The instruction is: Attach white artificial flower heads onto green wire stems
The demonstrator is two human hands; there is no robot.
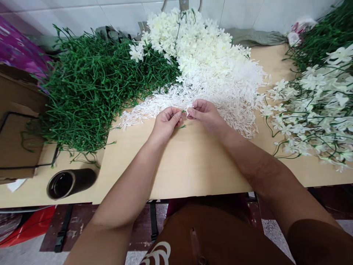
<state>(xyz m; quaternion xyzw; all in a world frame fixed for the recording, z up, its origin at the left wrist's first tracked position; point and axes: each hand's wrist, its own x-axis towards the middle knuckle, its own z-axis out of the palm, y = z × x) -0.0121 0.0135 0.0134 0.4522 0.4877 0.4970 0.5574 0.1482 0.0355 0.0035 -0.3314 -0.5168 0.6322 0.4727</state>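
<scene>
Over the middle of the table my two hands meet almost fingertip to fingertip. My left hand [169,118] pinches a thin green plastic stem [183,110], and a bit of green also sticks out below its fingers. Between finger and thumb of my right hand [202,112] is a small white flower piece [188,110], held right at the stem's tip. Whether the two pieces are joined I cannot tell. Just behind the hands lies a heap of thin white stamen pieces [228,95], with a mound of white artificial petals [204,44] beyond it.
A large pile of green stems [91,84] fills the left. Finished-looking white flowers on stems [325,110] lie at right, below more green stems [325,40]. A dark cylindrical cup [71,183] stands near the front left edge, beside a cardboard box [19,129]. Tiled wall [242,14] behind.
</scene>
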